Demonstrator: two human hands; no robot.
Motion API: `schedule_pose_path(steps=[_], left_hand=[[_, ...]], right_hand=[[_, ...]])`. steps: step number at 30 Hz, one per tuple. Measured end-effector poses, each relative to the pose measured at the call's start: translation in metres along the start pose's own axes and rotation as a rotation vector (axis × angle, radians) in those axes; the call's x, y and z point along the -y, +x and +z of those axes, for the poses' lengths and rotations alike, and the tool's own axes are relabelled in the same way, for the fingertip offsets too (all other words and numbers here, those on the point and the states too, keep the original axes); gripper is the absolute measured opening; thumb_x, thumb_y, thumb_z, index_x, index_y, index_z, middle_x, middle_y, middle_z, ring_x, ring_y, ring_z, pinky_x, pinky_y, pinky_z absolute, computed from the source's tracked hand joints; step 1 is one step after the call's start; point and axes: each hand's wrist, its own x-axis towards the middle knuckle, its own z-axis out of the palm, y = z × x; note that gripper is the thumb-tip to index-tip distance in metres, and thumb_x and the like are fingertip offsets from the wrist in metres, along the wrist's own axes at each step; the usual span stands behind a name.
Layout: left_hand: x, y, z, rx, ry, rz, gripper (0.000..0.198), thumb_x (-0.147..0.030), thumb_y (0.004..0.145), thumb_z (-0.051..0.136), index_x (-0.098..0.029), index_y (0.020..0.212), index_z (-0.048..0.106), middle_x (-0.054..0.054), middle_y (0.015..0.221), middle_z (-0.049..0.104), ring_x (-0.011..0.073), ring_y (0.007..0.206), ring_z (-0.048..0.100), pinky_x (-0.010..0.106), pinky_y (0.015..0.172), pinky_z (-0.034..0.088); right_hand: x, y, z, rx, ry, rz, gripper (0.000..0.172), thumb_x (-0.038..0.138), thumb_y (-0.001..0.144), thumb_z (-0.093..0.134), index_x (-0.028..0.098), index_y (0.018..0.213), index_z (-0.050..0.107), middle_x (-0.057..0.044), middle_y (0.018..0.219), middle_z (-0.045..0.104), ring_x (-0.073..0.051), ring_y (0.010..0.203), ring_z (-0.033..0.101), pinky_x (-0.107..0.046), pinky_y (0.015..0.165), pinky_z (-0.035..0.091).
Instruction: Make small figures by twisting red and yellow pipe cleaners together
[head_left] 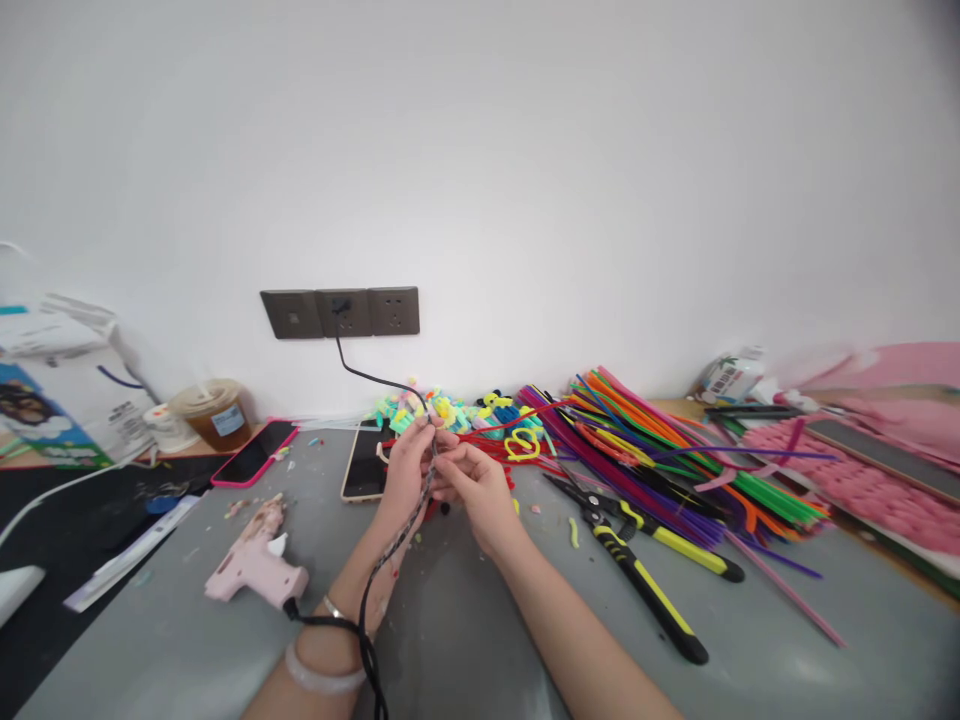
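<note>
**Both hands at the cord, over a crowded craft table**

A grey table [465, 640] runs up to a white wall [525, 150], where a dark socket panel [339, 313] has one plug in it. My left hand [409, 460] and right hand [472, 485] meet above the middle of the table, near its far edge. The left fingers are closed on a speckled cord [409, 525], which runs down along my left forearm and crosses the wrist beside my bracelet. The right fingers are curled in against the left hand, and I cannot tell whether they pinch the cord or only touch it.

A pink glue gun [255, 565] lies on its side to the left of my left arm. Beyond it a phone in a pink case [253, 452] lies face up, and a second phone [365, 465] lies just behind my left hand.

The one clear container is a lidded cup [214, 413] by the wall at the left, holding a brown drink (a label is stuck to its side). A bottle [731, 378] lies tipped over at the far right, and I cannot see what is in it.

Pliers with yellow and black handles [637, 560] lie open to the right of my right arm. Their tips are near a loose heap of pipe cleaners [675, 460] in many colours. Well to the right is a bed of pink ones [862, 490].
</note>
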Motion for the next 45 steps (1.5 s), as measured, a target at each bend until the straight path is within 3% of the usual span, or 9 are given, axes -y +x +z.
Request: schedule_pose_path(steps=[4,10,13,16,21,24,28,35,45], left_hand=[[0.003,0.001,0.0,-0.019,0.015,0.085,0.026,-0.036,0.07,0.076,-0.016,0.085,0.068,0.002,0.071,0.072,0.0152,0.07,0.069,0.021,0.063,0.05],[0.006,0.004,-0.005,-0.091,0.012,0.138,0.029,-0.038,0.07,0.077,-0.018,0.089,0.068,0.003,0.075,0.074,0.0159,0.069,0.069,0.023,0.065,0.051],[0.008,0.007,-0.008,-0.126,0.001,0.187,0.028,-0.038,0.071,0.076,-0.018,0.088,0.067,0.002,0.074,0.074,0.0149,0.067,0.068,0.023,0.066,0.051],[0.01,0.01,-0.01,-0.113,-0.022,0.201,0.026,-0.039,0.074,0.074,-0.019,0.088,0.067,0.002,0.075,0.074,0.0161,0.072,0.07,0.026,0.074,0.053],[0.012,0.008,-0.01,-0.079,0.028,0.175,0.032,-0.042,0.076,0.072,-0.019,0.097,0.068,0.005,0.085,0.076,0.0212,0.087,0.071,0.03,0.081,0.053],[0.012,0.006,-0.01,-0.066,0.056,0.151,0.034,-0.043,0.076,0.072,-0.019,0.101,0.067,0.007,0.091,0.077,0.0219,0.089,0.071,0.03,0.08,0.054],[0.014,0.008,-0.012,-0.08,0.059,0.179,0.031,-0.041,0.076,0.074,-0.018,0.096,0.067,0.007,0.089,0.077,0.0219,0.093,0.071,0.029,0.082,0.052],[0.01,0.007,-0.013,-0.06,0.168,0.261,0.025,-0.043,0.084,0.064,-0.019,0.093,0.066,0.006,0.089,0.077,0.0197,0.089,0.071,0.025,0.075,0.051],[0.011,0.01,-0.016,-0.086,0.213,0.271,0.033,-0.046,0.083,0.064,-0.016,0.096,0.063,0.011,0.094,0.076,0.0233,0.092,0.071,0.031,0.077,0.053]], right_hand=[[0.001,0.0,0.001,0.038,-0.097,-0.078,0.04,0.051,0.064,0.079,0.019,0.071,0.056,0.002,0.06,0.063,-0.012,0.051,0.059,-0.025,0.054,0.053],[0.004,-0.009,0.0,0.159,-0.407,-0.34,0.022,0.04,0.088,0.058,0.02,0.08,0.053,0.001,0.07,0.056,-0.013,0.061,0.054,-0.025,0.059,0.048],[0.006,-0.013,0.001,0.235,-0.582,-0.484,0.014,0.031,0.092,0.052,0.02,0.083,0.054,-0.004,0.087,0.059,-0.015,0.074,0.057,-0.026,0.067,0.048],[0.007,-0.012,0.001,0.194,-0.607,-0.574,0.014,0.028,0.09,0.053,0.019,0.081,0.057,-0.01,0.107,0.057,-0.02,0.095,0.058,-0.029,0.075,0.049],[0.001,-0.005,0.0,0.102,-0.386,-0.414,0.016,0.037,0.087,0.058,0.022,0.084,0.053,-0.002,0.081,0.057,-0.015,0.067,0.057,-0.027,0.06,0.05],[0.0,-0.005,0.001,0.09,-0.364,-0.336,0.023,0.039,0.082,0.064,0.023,0.093,0.052,0.0,0.079,0.058,-0.014,0.061,0.057,-0.024,0.053,0.049],[0.0,-0.008,0.002,0.127,-0.495,-0.342,0.023,0.034,0.075,0.072,0.022,0.092,0.062,0.0,0.071,0.063,-0.016,0.063,0.061,-0.025,0.056,0.049],[-0.002,-0.002,-0.004,0.19,-0.422,-0.228,0.014,0.032,0.074,0.071,0.02,0.079,0.065,-0.002,0.072,0.068,-0.018,0.066,0.066,-0.029,0.067,0.053],[0.021,-0.012,-0.007,0.482,-0.47,-0.125,0.021,0.038,0.086,0.061,0.018,0.081,0.055,0.002,0.069,0.06,-0.011,0.058,0.058,-0.023,0.059,0.048]])
